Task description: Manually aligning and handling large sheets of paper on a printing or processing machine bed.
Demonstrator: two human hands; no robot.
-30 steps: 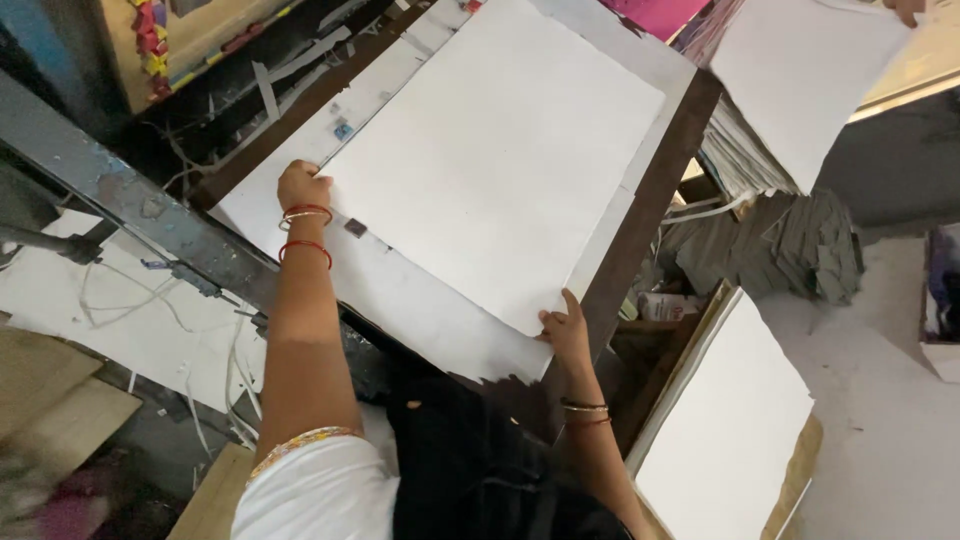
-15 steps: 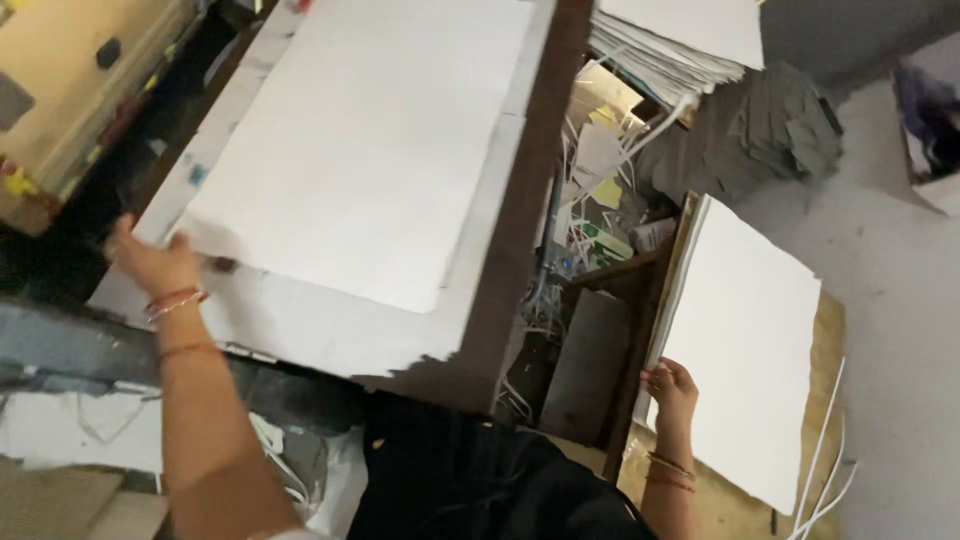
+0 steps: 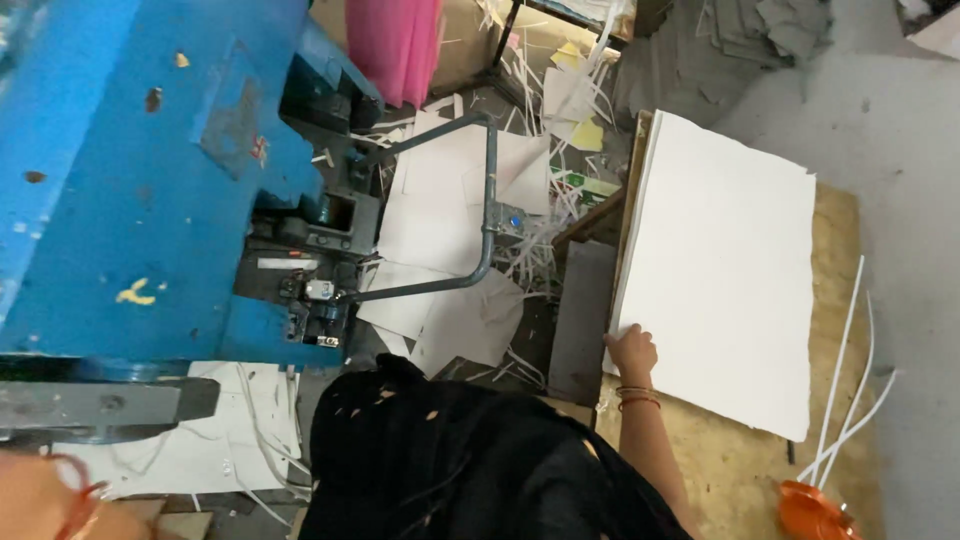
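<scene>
One stack of white sheets [image 3: 722, 270] lies under my right hand [image 3: 632, 350], fingers curled on its near corner to lift one; left hand [image 3: 40, 495] mostly out of frame, grip unclear.

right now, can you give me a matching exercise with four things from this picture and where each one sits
Things:
1. right hand
2. blue machine
3. pink sheets
4. white strips

Places:
a. top middle, standing behind the machine
b. on the near left corner of the white paper stack
c. far right, lying across the board's edge and the floor
d. filling the left side

Pairs: 1-b, 2-d, 3-a, 4-c
</scene>
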